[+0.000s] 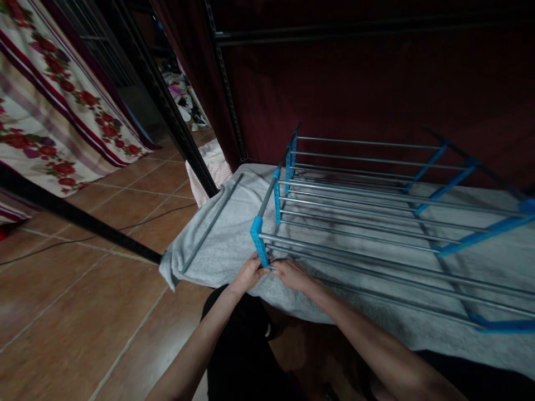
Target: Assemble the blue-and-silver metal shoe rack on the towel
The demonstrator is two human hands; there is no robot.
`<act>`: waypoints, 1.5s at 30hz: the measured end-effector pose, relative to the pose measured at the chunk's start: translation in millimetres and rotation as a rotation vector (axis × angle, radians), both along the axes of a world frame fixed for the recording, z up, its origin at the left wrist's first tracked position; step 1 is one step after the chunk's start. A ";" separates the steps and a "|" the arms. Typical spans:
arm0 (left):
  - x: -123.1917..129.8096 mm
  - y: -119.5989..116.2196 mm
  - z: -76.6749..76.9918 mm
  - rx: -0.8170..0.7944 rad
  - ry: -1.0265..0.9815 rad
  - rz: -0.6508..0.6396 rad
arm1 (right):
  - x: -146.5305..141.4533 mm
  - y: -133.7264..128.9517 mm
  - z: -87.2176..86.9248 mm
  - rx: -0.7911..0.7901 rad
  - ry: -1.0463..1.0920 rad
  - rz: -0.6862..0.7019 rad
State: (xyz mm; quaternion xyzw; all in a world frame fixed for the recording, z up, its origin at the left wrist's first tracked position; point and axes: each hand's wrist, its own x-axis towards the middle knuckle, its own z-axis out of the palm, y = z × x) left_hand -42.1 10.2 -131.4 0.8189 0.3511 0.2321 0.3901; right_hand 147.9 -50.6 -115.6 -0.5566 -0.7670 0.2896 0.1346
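Note:
A rack of grey metal rods (355, 266) with blue plastic connectors lies across a grey blanket. At its near left corner, my left hand (249, 271) is closed on the lower end of the blue connector (259, 240). Just to the right, my right hand (288, 274) has its fingers closed around the rod end at the foot of that same connector. The two hands almost touch. Further blue connectors (277, 200) stand along the rack's left side. A loose grey rod (213, 223) lies on the blanket, left of the rack.
The grey blanket (228, 250) covers a low bed-like surface with a dark red curtain (376, 94) behind. Black metal posts (167, 106) frame the left side. A flowered curtain (62, 111) hangs far left above the tiled floor (83, 295), where a thin cable runs.

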 end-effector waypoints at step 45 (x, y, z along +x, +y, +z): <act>72.9 -31.3 64.4 -0.217 -0.739 0.707 | 129.7 -134.0 91.2 0.777 -0.467 -0.248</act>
